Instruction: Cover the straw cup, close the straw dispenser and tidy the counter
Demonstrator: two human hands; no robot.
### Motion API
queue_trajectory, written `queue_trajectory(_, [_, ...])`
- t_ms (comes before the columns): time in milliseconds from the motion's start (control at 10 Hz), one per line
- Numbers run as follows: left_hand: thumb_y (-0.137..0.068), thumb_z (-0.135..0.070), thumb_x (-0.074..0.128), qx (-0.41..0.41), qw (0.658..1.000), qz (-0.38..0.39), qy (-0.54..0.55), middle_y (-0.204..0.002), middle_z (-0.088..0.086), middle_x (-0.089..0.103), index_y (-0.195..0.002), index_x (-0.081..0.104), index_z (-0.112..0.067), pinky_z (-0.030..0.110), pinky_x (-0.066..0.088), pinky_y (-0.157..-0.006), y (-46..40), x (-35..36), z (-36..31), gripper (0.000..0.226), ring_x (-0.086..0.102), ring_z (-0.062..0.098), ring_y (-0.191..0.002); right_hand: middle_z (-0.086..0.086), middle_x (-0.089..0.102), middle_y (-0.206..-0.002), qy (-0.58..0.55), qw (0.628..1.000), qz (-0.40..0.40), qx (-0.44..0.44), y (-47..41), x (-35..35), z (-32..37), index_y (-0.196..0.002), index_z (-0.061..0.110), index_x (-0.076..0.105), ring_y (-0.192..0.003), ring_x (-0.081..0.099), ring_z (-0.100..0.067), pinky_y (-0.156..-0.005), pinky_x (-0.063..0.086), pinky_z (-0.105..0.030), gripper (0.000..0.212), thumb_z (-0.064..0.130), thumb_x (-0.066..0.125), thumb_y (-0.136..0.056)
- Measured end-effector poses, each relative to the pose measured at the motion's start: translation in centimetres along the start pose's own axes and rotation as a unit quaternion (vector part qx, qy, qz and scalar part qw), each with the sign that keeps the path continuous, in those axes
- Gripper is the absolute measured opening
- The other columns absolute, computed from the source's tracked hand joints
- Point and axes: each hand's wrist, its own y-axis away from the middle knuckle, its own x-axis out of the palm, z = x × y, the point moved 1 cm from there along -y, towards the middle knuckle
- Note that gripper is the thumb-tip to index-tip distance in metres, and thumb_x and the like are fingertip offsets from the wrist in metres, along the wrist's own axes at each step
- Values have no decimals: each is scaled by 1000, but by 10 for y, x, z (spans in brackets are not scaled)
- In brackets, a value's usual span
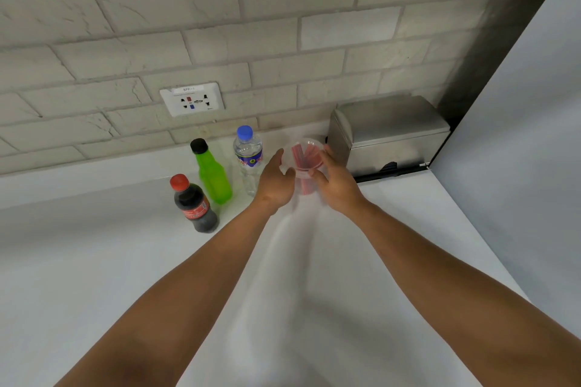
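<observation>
A clear plastic straw cup (pixel 303 163) with several red straws inside stands on the white counter (pixel 330 261) near the back wall. A clear lid seems to lie over its rim; blur makes this hard to confirm. My left hand (pixel 276 181) grips the cup's left side. My right hand (pixel 336 179) grips its right side, fingers curled over the rim. Right of the cup sits the metal straw dispenser (pixel 390 135), its lid down.
Three bottles stand left of the cup: a water bottle (pixel 248 157) with a blue cap, a green bottle (pixel 210 173) with a black cap, a cola bottle (pixel 195 204) with a red cap. A wall socket (pixel 191 99) is behind. A grey panel (pixel 518 135) borders the right.
</observation>
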Motion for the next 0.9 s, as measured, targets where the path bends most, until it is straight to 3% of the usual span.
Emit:
queue_trajectory(100, [-104, -9, 49, -2, 1000, 3, -4, -168, 13, 32, -165, 24, -19, 53, 47, -112, -8, 1, -3, 66, 44, 34, -146, -6, 42, -161, -8, 1000, 5, -9, -8, -1, 0, -159, 16, 35, -139, 50, -28, -113, 42, -36, 57, 23, 56, -106])
queue_trajectory(300, [-104, -10, 49, -3, 1000, 3, -8, -169, 13, 31, -165, 24, -21, 53, 48, -111, -18, 2, -7, 66, 44, 34, -146, -6, 40, -163, 8, 1000, 7, 8, -20, -5, -1, -160, 17, 34, -141, 48, -30, -103, 39, -30, 58, 25, 55, -107])
queue_trajectory(400, [-104, -11, 50, -5, 1000, 4, -6, -169, 14, 31, -165, 24, -21, 53, 48, -111, -20, 3, -9, 66, 44, 35, -146, -5, 36, -166, 21, 999, 18, 16, -25, -6, -3, -160, 17, 31, -144, 46, -30, -111, 44, -40, 59, 28, 53, -108])
queue_trajectory(500, [-105, -11, 49, -4, 1000, 4, -4, -169, 12, 31, -165, 24, -22, 53, 47, -113, -21, 5, -9, 66, 42, 33, -148, -4, 22, -173, 34, 999, 23, 31, -27, -6, -6, -162, 17, 27, -152, 35, -30, -114, 38, -42, 60, 30, 51, -108])
queue_trajectory(600, [-104, -10, 49, -6, 1000, 5, -3, -168, 13, 32, -164, 24, -21, 53, 46, -113, -21, 5, -11, 66, 43, 33, -147, -3, 20, -173, 42, 998, 27, 33, -27, -7, -6, -162, 19, 26, -152, 37, -30, -112, 41, -43, 60, 31, 50, -109])
queue_trajectory(800, [-106, -20, 51, 6, 999, 2, -46, -168, 11, 34, -165, 24, -20, 38, 35, -120, -15, 1, -13, 65, 40, 29, -150, -2, 8, -176, 45, 998, 26, 41, -19, -15, 4, -162, 27, 25, -153, 35, -32, -107, 44, -43, 58, 32, 48, -110])
queue_trajectory(900, [-106, -23, 53, 30, 997, 14, -63, -169, 9, 32, -164, 24, -18, 42, 34, -122, -9, 0, -17, 66, 39, 29, -151, -5, 21, -173, 51, 998, 9, 20, -9, -29, 18, -158, 27, 34, -145, 46, -32, -102, 48, -42, 52, 35, 48, -109])
